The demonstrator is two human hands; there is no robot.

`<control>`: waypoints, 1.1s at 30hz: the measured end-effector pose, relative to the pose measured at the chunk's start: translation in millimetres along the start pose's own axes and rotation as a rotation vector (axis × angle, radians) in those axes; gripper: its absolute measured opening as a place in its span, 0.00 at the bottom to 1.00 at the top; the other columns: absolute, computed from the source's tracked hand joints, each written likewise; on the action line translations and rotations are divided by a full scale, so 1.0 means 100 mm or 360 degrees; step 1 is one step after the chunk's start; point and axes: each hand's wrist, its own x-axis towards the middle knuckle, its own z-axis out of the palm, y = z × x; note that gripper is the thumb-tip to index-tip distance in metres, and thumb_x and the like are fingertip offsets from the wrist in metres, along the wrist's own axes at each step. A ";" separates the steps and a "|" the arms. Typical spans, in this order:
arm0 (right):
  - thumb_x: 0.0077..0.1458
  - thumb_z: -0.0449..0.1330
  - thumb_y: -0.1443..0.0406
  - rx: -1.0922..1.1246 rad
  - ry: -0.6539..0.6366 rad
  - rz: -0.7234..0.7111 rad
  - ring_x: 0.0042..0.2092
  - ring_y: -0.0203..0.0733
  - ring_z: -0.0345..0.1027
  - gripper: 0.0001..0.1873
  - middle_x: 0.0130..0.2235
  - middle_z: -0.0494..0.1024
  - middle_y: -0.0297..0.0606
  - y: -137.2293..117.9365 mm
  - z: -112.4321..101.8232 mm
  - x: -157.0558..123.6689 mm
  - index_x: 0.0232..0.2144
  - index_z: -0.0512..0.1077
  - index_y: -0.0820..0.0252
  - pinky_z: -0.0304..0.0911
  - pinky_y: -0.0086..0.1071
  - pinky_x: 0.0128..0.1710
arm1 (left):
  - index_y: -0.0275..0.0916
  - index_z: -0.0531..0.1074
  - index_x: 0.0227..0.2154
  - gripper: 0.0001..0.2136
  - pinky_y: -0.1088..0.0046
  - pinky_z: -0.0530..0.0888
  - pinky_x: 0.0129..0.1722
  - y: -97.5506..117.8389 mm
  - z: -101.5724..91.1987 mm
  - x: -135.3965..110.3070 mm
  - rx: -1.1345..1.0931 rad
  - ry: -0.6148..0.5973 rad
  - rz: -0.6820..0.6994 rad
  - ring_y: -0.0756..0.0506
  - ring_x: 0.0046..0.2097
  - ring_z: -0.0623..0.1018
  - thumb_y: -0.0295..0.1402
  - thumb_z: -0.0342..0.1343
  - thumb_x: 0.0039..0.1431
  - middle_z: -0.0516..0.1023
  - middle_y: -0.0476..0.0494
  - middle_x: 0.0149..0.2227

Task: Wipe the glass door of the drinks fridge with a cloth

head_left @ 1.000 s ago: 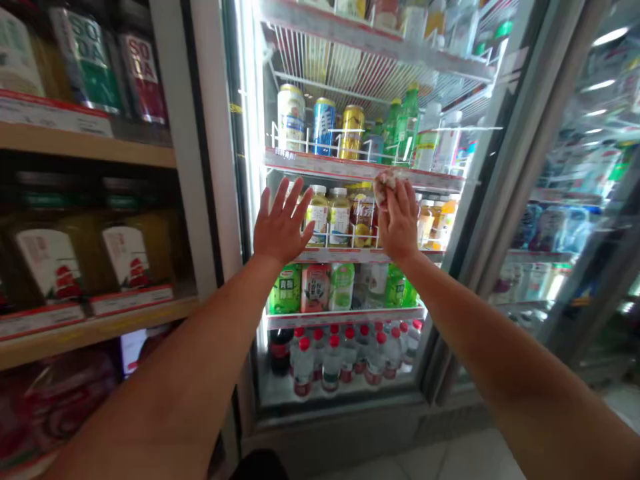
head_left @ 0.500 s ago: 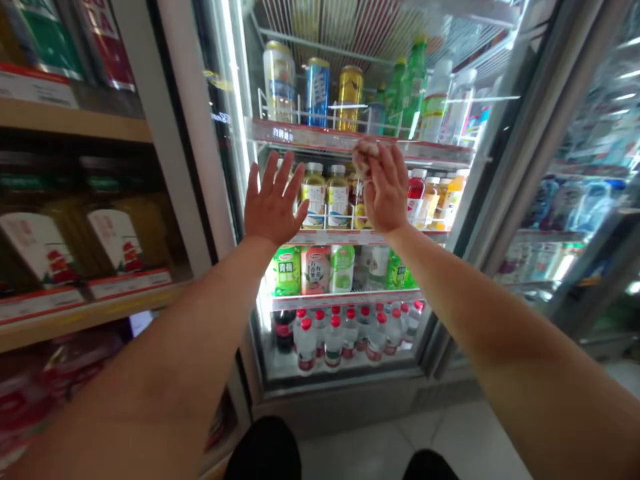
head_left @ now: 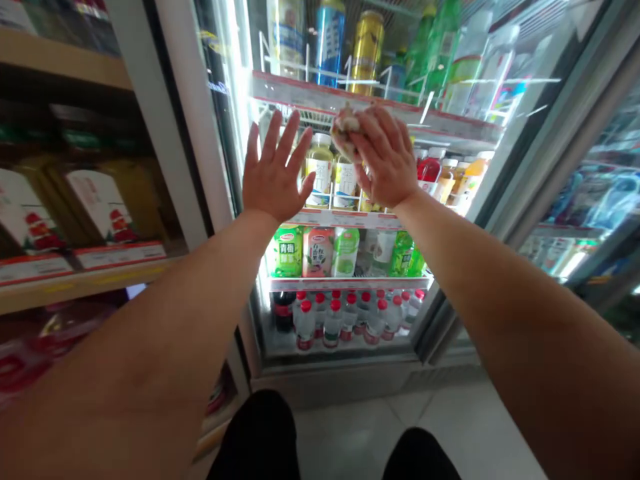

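My left hand (head_left: 277,170) is spread flat with its fingers apart, seemingly against the glass door (head_left: 320,368) of a drinks fridge. To its right, my right hand (head_left: 387,157) presses a crumpled, pale brownish cloth (head_left: 346,130) to the same glass, with the fingers bent over it. Behind the hands, through the glass, stand yellowish tea bottles (head_left: 319,170) and red and orange juice bottles (head_left: 431,170). Part of that row is hidden by my hands.
Upper fridge shelf holds a blue can (head_left: 330,43), a gold can (head_left: 367,52) and green bottles (head_left: 443,53). Lower down are drink cartons (head_left: 317,252) and red-capped water bottles (head_left: 332,325). A wooden shelf (head_left: 90,273) with bottles stands left; another glass-fronted fridge (head_left: 590,200) is at right.
My right hand and the cloth have shifted slightly up and left across the glass. The left hand stays spread in nearly the same place. The view has tilted a little.
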 end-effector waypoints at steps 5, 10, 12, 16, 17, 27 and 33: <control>0.71 0.35 0.49 -0.0010 0.0024 -0.0025 0.74 0.46 0.42 0.32 0.70 0.57 0.22 -0.02 0.02 -0.04 0.66 0.64 0.46 0.40 0.54 0.73 | 0.41 0.47 0.73 0.33 0.60 0.23 0.72 -0.05 0.07 0.04 -0.0002 0.0027 0.0021 0.46 0.74 0.29 0.45 0.45 0.69 0.34 0.56 0.75; 0.68 0.36 0.60 -0.0106 0.0761 0.0861 0.72 0.54 0.46 0.33 0.69 0.60 0.52 0.10 0.17 0.01 0.64 0.65 0.70 0.36 0.57 0.72 | 0.48 0.41 0.74 0.44 0.50 0.24 0.71 -0.07 0.15 0.09 -0.0016 -0.0001 0.0010 0.39 0.75 0.32 0.39 0.58 0.59 0.30 0.57 0.75; 0.68 0.39 0.58 -0.0188 0.0674 0.0713 0.71 0.58 0.47 0.33 0.68 0.61 0.55 0.07 0.13 -0.02 0.64 0.65 0.72 0.39 0.58 0.71 | 0.47 0.40 0.74 0.48 0.48 0.25 0.71 -0.07 0.18 0.11 0.0092 0.0027 0.0004 0.37 0.75 0.33 0.36 0.60 0.55 0.30 0.54 0.76; 0.70 0.43 0.52 -0.0362 0.0008 -0.0221 0.74 0.54 0.43 0.30 0.72 0.55 0.34 -0.07 -0.05 -0.15 0.68 0.60 0.54 0.47 0.56 0.69 | 0.42 0.40 0.75 0.49 0.42 0.29 0.69 -0.11 0.24 0.17 0.0317 -0.0003 -0.0025 0.30 0.74 0.38 0.33 0.58 0.52 0.36 0.44 0.76; 0.70 0.43 0.52 -0.0373 -0.0094 -0.0368 0.74 0.50 0.42 0.29 0.72 0.52 0.29 -0.08 -0.07 -0.17 0.69 0.58 0.50 0.47 0.54 0.70 | 0.40 0.40 0.75 0.48 0.40 0.29 0.68 -0.13 0.25 0.18 0.0308 -0.0016 -0.0014 0.29 0.74 0.38 0.33 0.57 0.53 0.37 0.42 0.75; 0.70 0.40 0.53 -0.0397 0.0399 0.0245 0.71 0.57 0.51 0.33 0.68 0.62 0.48 0.03 0.10 -0.20 0.66 0.64 0.65 0.50 0.53 0.68 | 0.47 0.39 0.75 0.54 0.70 0.05 0.54 -0.05 0.24 0.25 0.0436 -0.0174 -0.0315 0.29 0.74 0.37 0.28 0.60 0.46 0.37 0.49 0.75; 0.72 0.39 0.53 -0.0285 -0.0092 -0.0342 0.74 0.45 0.41 0.28 0.73 0.52 0.28 -0.12 0.04 -0.40 0.69 0.56 0.46 0.45 0.50 0.71 | 0.43 0.42 0.75 0.45 0.70 0.04 0.51 -0.19 0.29 0.24 0.0346 -0.0163 -0.0177 0.27 0.74 0.41 0.33 0.55 0.56 0.42 0.44 0.75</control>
